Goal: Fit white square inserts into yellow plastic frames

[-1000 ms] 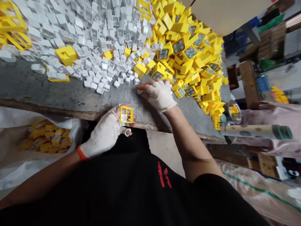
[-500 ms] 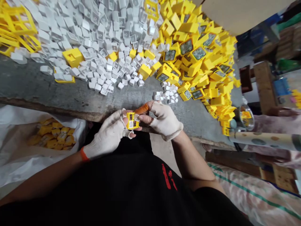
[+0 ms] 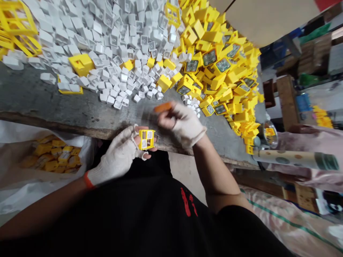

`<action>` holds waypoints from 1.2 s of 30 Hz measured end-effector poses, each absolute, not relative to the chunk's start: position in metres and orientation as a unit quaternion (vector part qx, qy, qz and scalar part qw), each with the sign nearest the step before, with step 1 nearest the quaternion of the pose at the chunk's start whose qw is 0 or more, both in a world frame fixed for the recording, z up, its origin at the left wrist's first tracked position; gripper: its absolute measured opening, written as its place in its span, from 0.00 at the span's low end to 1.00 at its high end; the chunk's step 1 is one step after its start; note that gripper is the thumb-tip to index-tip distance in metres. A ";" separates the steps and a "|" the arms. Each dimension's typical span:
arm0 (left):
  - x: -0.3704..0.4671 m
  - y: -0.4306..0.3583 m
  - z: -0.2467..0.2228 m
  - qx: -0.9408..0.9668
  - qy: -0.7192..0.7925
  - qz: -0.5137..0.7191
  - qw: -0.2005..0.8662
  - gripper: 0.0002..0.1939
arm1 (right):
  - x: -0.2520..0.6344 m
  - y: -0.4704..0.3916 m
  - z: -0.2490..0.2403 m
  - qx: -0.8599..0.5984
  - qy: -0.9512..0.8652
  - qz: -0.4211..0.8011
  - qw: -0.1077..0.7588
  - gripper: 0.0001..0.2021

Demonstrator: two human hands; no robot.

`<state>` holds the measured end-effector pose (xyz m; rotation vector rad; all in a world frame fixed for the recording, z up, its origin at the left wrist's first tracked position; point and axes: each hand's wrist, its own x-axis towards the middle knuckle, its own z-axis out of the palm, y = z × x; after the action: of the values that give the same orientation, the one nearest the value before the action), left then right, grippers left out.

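Note:
My left hand [image 3: 119, 151], in a white fingerless glove, grips a small yellow frame [image 3: 146, 139] with four compartments. White pieces sit in its upper right and lower left compartments. To the right, above the table's front edge, is my right hand [image 3: 182, 123], also gloved and smeared by motion. An orange covering [image 3: 163, 107] wraps one of its fingers. The fingers are curled, and whatever they may hold is too blurred to make out. Small white pieces [image 3: 190, 101] lie just beyond it on the grey table [image 3: 91, 110].
White blocks [image 3: 115, 43] are heaped across the table's back, with yellow boxes [image 3: 227, 75] on the right and yellow frames [image 3: 18, 18] at far left. A white sack [image 3: 89, 153] of yellow pieces stands below left. A patterned roll [image 3: 294, 159] juts out at right.
My right hand has moved away from the yellow frame, up towards the small white pieces. A second white piece now shows in the frame's upper right compartment. The view has shifted slightly.

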<state>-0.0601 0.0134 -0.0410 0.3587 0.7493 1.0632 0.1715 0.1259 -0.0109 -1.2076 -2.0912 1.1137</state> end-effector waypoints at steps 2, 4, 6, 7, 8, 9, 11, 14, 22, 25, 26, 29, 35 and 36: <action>-0.059 0.016 -0.040 0.159 0.357 0.495 0.776 0.25 | 0.180 0.158 -0.018 -0.512 -0.787 0.260 0.226 0.14; -0.059 0.018 -0.039 0.151 0.368 0.501 0.768 0.22 | 0.182 0.189 -0.023 -0.554 -0.809 0.138 0.138 0.13; -0.058 0.021 -0.037 0.140 0.374 0.510 0.761 0.21 | 0.177 0.208 -0.027 -0.558 -0.823 0.089 0.060 0.13; -0.058 0.021 -0.036 0.134 0.376 0.514 0.759 0.20 | 0.174 0.210 -0.026 -0.555 -0.826 0.085 0.048 0.12; -0.058 0.022 -0.034 0.128 0.376 0.518 0.758 0.19 | 0.171 0.207 -0.024 -0.551 -0.828 0.092 0.059 0.11; -0.058 0.023 -0.033 0.125 0.376 0.521 0.756 0.18 | 0.169 0.199 -0.021 -0.541 -0.829 0.111 0.087 0.09; -0.057 0.023 -0.032 0.128 0.374 0.525 0.754 0.16 | 0.170 0.173 -0.009 -0.498 -0.830 0.191 0.163 0.06; -0.052 0.021 -0.032 0.148 0.370 0.531 0.748 0.17 | 0.174 0.125 0.011 -0.412 -0.820 0.328 0.227 0.08; -0.042 0.012 -0.039 0.163 0.389 0.496 0.759 0.20 | 0.172 0.074 -0.006 -0.405 -0.826 0.351 0.174 0.15; -0.045 0.013 -0.039 0.129 0.382 0.515 0.757 0.25 | 0.174 0.094 -0.014 -0.424 -0.797 0.348 0.254 0.17; -0.046 0.014 -0.037 0.121 0.377 0.522 0.755 0.26 | 0.172 0.107 -0.016 -0.438 -0.799 0.310 0.272 0.15; -0.046 0.019 -0.031 0.107 0.387 0.527 0.749 0.22 | 0.157 0.151 -0.019 -0.477 -0.842 0.141 0.210 0.10; -0.046 0.022 -0.026 0.109 0.390 0.524 0.749 0.14 | 0.115 0.200 -0.035 -0.386 -0.921 0.022 0.045 0.21; -0.047 0.022 -0.027 0.115 0.387 0.523 0.751 0.15 | 0.113 0.201 -0.037 -0.378 -0.925 0.023 0.044 0.19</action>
<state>-0.0470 0.0220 -0.0266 0.2517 0.8455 1.1427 0.1132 0.2006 -0.0366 -1.1549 -2.8269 0.0715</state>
